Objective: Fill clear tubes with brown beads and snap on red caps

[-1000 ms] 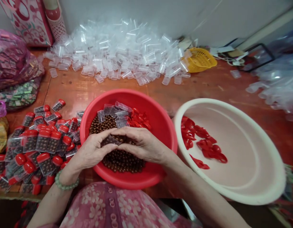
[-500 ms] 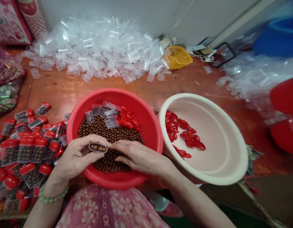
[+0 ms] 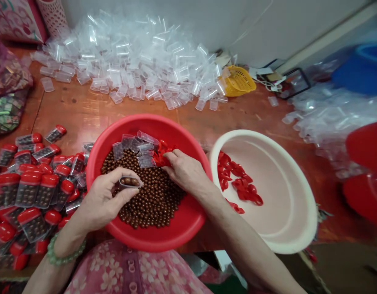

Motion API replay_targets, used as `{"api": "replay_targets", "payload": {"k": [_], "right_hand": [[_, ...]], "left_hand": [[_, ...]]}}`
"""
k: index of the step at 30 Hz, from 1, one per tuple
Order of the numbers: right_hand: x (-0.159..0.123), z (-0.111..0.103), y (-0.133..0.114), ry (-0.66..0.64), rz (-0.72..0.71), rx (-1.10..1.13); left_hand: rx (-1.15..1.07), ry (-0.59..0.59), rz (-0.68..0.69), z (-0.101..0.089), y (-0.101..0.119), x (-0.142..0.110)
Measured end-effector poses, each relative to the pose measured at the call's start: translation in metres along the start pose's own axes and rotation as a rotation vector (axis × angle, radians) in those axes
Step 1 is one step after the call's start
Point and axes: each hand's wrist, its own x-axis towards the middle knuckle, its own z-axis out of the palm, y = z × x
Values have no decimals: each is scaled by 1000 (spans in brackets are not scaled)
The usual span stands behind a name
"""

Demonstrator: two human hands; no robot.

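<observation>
My left hand (image 3: pixel 107 198) pinches a small clear plastic container (image 3: pixel 139 183) between thumb and fingers, its mouth facing me and brown balls visible inside. It is held over the left part of a red basin (image 3: pixel 185 222). Loose brown balls (image 3: pixel 151 204) cover much of the basin floor. At the basin's far right side, my right hand (image 3: pixel 188 171) has its thumb and fingers closed at the red caps (image 3: pixel 160 152); the fingertips are partly hidden among them. Several clear containers (image 3: pixel 145 160) lie on the balls beside the caps.
Filled, red-capped containers (image 3: pixel 32 183) are heaped on the left. A white basin (image 3: pixel 286 192) with more red caps stands on the right. Along the wall lies a large pile of clear containers (image 3: pixel 130 65), with a yellow basket (image 3: pixel 239 81) at its right end.
My right hand has moved from beside the container, over the balls, up and right to the red caps. My left hand still holds the container, now slightly higher. The view has shifted a little.
</observation>
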Motion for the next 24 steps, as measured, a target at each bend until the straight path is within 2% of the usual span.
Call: {"api": "replay_targets", "payload": {"k": [4,7,10,14,18,24], "right_hand": [[6,4,1,39,-36,-58],[1,4,6,149,-14,-3],[-12,-2,10,267,-28,284],[-29,-17,5,213,-125,701],[-33,-24,-6,186,-219,850],[-31,-18,-23,229,-207,1099]], "left_hand": [[-62,40,-26,2,-8,3],[-83,21,-17,5,-14,6],[-58,77,78,10,-15,8],[40,141,191,19,-13,12],[77,151,226,23,-14,13],[6,243,183,22,-21,11]]}}
